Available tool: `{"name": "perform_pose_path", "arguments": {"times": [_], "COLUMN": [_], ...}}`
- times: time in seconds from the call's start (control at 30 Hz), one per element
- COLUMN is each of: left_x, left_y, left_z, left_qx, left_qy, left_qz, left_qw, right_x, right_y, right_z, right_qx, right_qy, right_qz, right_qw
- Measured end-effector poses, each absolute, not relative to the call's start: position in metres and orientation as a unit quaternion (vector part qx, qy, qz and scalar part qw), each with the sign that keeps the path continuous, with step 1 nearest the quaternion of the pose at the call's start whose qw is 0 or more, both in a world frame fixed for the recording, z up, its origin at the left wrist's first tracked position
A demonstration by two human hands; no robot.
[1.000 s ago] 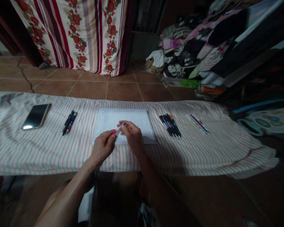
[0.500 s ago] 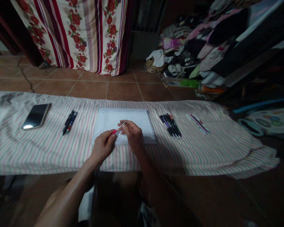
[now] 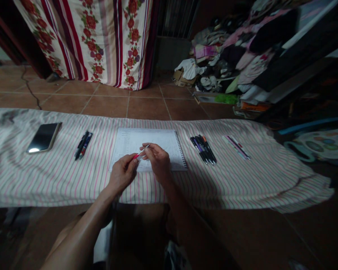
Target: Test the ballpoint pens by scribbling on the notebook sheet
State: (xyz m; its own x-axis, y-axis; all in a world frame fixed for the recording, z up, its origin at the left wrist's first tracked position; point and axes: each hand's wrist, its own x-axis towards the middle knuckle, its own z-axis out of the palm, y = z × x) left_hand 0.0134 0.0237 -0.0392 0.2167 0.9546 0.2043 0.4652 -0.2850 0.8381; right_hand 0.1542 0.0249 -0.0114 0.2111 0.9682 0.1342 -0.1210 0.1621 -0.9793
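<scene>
Between both hands, over the lower part of a spiral notebook (image 3: 150, 137), is a slim pen (image 3: 142, 151) with a pink-red part and a whitish end pointing up to the right. My left hand (image 3: 123, 170) is closed, thumb and fingers pinching the pink-red end. Thumb and fingers of my right hand (image 3: 157, 159) are closed around the pale end. The notebook lies open on the striped cloth, its coil binding along the right edge, the page covered with faint writing or print. My hands hide the page's lower middle.
Left of the notebook lie a few dark pens (image 3: 83, 144) and a phone (image 3: 44, 137). To its right are several black pens (image 3: 203, 150) and a few slim light pens (image 3: 237, 147). Striped cloth (image 3: 256, 183) covers the table. Beyond stand a floral curtain (image 3: 107, 41) and piled clothes (image 3: 219, 56).
Almost nothing differs. Both hands keep the pen in the same place over the notebook, and the view has shifted only very slightly.
</scene>
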Motion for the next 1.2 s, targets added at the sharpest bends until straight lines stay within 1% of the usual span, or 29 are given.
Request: {"name": "perform_pose_path", "arguments": {"times": [0.5,0.67,0.8,1.2], "left_x": [0.0131,0.0131,0.0138,0.0151], "left_y": [0.0233,0.0232,0.0233,0.0213], "left_z": [-0.0424,-0.0428,-0.0426,-0.0379], "left_qx": [0.719,0.712,0.703,0.694], "left_qy": [0.5,0.496,0.503,0.51], "left_qz": [0.363,0.372,0.376,0.382], "left_qw": [0.317,0.328,0.333,0.336], "right_x": [0.1574,0.1573,0.157,0.1524], "right_y": [0.025,0.0243,0.0225,0.0245], "right_z": [-0.0126,-0.012,-0.0118,-0.0152], "right_qx": [-0.476,-0.486,-0.485,-0.467], "right_qy": [-0.485,-0.482,-0.509,-0.49], "right_qz": [0.433,0.404,0.388,0.434], "right_qw": [0.592,0.606,0.597,0.596]}}
